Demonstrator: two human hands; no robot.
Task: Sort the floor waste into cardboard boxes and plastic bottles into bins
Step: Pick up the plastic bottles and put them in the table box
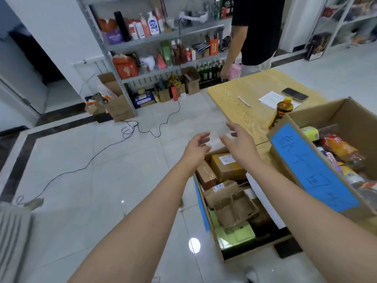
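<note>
Both hands reach forward empty with fingers loosely spread, the left hand (pixel 196 149) just beside the right hand (pixel 239 142), over the far end of an open brown cardboard bin edged with blue tape (pixel 201 205) on the glossy tiled floor (pixel 102 170). It holds small brown cardboard boxes (pixel 228 166). To the right, a blue-labelled cardboard bin (pixel 312 170) holds plastic bottles (pixel 342 150), and an orange-capped amber bottle (pixel 282 112) stands on the wooden counter (pixel 244 86)
</note>
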